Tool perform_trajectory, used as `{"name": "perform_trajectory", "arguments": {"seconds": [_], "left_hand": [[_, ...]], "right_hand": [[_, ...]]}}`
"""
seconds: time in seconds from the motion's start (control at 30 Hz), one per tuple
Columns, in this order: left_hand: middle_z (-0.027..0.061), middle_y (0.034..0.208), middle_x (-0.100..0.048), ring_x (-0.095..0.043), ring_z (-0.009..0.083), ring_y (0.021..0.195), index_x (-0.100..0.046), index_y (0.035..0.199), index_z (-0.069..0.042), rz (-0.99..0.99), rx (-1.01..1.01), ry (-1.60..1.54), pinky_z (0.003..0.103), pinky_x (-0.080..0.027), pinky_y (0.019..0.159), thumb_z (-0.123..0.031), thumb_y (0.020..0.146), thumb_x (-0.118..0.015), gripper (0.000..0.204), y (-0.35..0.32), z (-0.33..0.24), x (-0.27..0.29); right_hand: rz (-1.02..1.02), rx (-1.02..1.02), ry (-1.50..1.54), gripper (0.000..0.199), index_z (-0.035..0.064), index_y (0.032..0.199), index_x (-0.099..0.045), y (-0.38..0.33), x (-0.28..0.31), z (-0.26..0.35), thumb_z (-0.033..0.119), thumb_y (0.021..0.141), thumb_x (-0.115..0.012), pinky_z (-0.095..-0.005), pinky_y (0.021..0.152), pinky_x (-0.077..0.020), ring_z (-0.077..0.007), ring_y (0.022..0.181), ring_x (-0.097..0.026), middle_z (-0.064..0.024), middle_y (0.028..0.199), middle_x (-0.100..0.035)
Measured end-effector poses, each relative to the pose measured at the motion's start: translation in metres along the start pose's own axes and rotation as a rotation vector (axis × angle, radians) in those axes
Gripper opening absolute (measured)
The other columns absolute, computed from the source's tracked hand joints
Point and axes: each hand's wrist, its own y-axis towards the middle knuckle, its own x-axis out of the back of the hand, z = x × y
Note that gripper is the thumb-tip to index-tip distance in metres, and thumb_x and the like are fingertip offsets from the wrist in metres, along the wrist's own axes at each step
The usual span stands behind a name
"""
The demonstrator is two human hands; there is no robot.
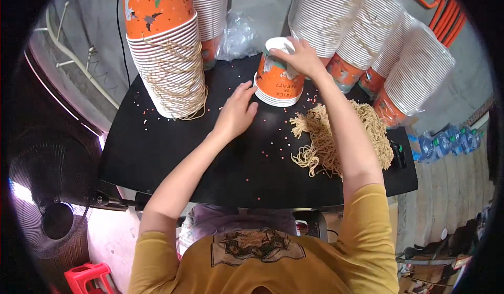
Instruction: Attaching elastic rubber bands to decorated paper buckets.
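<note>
Okay, head view only. My right hand [303, 58] sits on top of the short stack of orange paper cups [278, 84], fingers curled over the white rim of the topmost cup, so that grip is closed on the stack's top edge. My left hand [236, 113] lies just left of the stack's base, fingers spread and flat, fingertips touching the lowest rims; an open grip, holding nothing.

The cups stand mouth-up on the black desk [173, 157], directly under my right grip. Thin printed paper with rolled rims, so I judge them light, easily crushed and prone to sticking when nested. Best taken at the stiffer rolled rim or lightly around the wall, not squeezed mid-body.

Right of and below my right forearm lies a heap of tan string loops [336, 136], soft, limp and tangled. Left of my left grip stands a tall cup stack [168, 58], ribbed white rims below an orange printed cup, strings dangling down it. Beyond my right grip, several long bagged cup stacks [378, 37] lean on their sides in clear plastic. Small red specks are scattered over the matte desk. A fan [50, 199] stands on the floor, well left of and below both grips.
</note>
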Motion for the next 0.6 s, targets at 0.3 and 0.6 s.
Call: {"name": "perform_trajectory", "arguments": {"seconds": [0.3, 0.6], "left_hand": [[0.0322, 0.147, -0.031, -0.03, 0.0444, 0.137, -0.028, 0.142, 0.008, 0.137, 0.158, 0.031, 0.044, -0.027, 0.114, -0.022, 0.088, -0.061, 0.069, 0.016, 0.034, -0.073], [0.0293, 0.149, -0.028, -0.029, 0.0427, 0.139, -0.022, 0.145, 0.008, 0.138, 0.164, 0.035, 0.05, -0.029, 0.112, -0.026, 0.089, -0.062, 0.076, 0.01, 0.029, -0.07]], "right_hand": [[0.014, -0.061, -0.062, 0.089, 0.0118, 0.125, -0.061, -0.017, 0.0, 0.012, 0.079, 0.066, -0.06, -0.0566, 0.11, -0.0212, -0.0487, 0.134, -0.032, -0.0295, 0.136, -0.047], [-0.092, -0.12, -0.042, 0.068, 0.0258, 0.12, -0.066, -0.023, 0.002, 0.02, 0.069, 0.068, -0.066, -0.0588, 0.099, -0.0348, -0.0501, 0.121, -0.042, -0.0222, 0.134, -0.048]]}}
